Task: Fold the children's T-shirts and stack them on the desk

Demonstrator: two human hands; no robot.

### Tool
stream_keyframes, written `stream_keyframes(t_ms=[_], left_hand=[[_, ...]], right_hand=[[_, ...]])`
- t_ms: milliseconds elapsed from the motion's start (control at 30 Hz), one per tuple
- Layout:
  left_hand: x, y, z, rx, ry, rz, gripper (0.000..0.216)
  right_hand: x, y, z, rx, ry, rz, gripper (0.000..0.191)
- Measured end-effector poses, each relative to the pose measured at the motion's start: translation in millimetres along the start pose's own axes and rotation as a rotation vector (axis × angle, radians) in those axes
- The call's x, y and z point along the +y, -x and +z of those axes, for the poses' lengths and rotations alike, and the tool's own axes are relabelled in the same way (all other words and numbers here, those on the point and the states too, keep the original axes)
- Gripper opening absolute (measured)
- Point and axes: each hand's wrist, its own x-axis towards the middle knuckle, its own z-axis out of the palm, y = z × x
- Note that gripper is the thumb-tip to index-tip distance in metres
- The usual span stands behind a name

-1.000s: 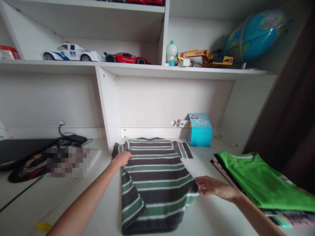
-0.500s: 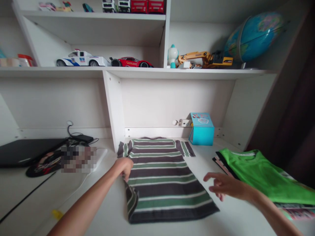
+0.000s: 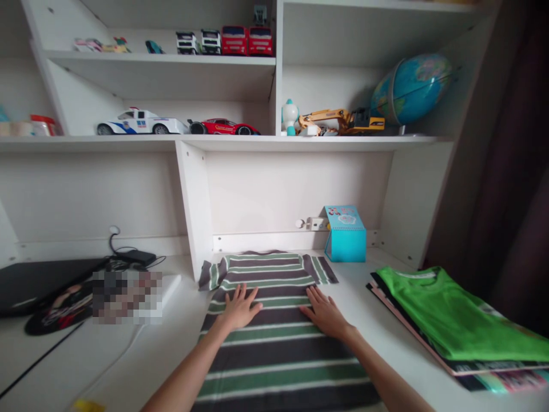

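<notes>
A striped T-shirt [image 3: 274, 349] in green, dark grey and white lies spread on the white desk, its collar toward the back wall and both short sleeves out to the sides. My left hand [image 3: 242, 307] rests flat on its left chest area with fingers spread. Opposite it, my right hand [image 3: 323, 312] lies flat on the right side of the shirt, fingers stretched out. Neither hand grips the cloth. The shirt's lower hem runs beyond the bottom of the view.
To the right sits a stack of folded clothes topped by a green T-shirt [image 3: 454, 320]. A blue desk calendar [image 3: 346, 243] stands behind the striped shirt. At left are a black laptop [image 3: 47, 283], an adapter [image 3: 136, 257] and cables. Shelves above hold toy vehicles and a globe [image 3: 418, 91].
My left hand has let go of the shirt's left side edge and lies flat on it. My right hand has come in from the right onto the shirt. The folded-over left edge is flattened.
</notes>
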Motion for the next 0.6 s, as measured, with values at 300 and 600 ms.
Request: stream_keyframes(t_ms=[300, 600], left_hand=[[-0.5, -19.9, -25.0, 0.035, 0.069, 0.115, 0.066], [-36.6, -36.8, 2.8, 0.081, 0.007, -0.172, 0.081]], right_hand=[[42.3, 27.5, -26.9, -0.072, 0.115, 0.106, 0.067], [36.6, -18.0, -3.9, 0.02, 0.083, 0.039, 0.067]])
